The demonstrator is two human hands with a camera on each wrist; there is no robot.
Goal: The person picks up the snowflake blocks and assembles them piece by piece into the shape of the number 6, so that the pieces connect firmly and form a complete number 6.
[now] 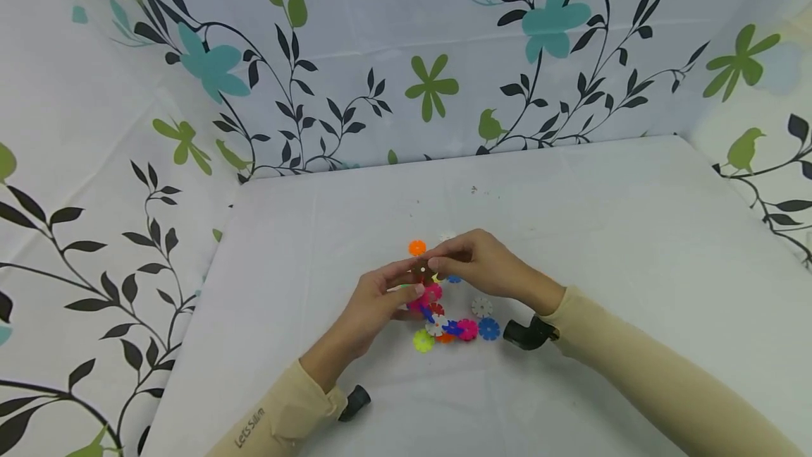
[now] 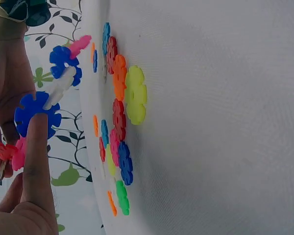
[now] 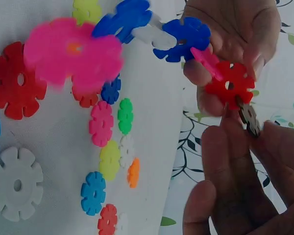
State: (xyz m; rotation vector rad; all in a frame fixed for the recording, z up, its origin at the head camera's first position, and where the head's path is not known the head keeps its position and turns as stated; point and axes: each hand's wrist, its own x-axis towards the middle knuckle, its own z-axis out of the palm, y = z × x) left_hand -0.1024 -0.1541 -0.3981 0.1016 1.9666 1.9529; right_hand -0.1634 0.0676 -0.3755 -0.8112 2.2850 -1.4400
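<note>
My left hand (image 1: 374, 302) holds a chain of interlocking plastic flower discs. The chain runs from a red disc (image 3: 230, 84) through a pink one, a blue disc (image 3: 188, 36) and a white one to another blue disc (image 3: 125, 22), with a bright pink disc (image 3: 73, 54) dangling at the far end. Between thumb and fingertips, my right hand (image 1: 491, 263) pinches a brown disc (image 3: 250, 119), its edge right at the rim of the red disc. Both hands are raised over the table, fingertips close together.
Loose flower discs lie below the hands, among them a yellow-green disc (image 1: 423, 340), a light blue disc (image 1: 489, 328), a white disc (image 3: 17, 183) and an orange disc (image 1: 416, 247). Black wrist devices (image 1: 528, 333) sit beneath both sleeves. A patterned cloth (image 1: 380, 34) hangs behind the white table (image 1: 603, 231).
</note>
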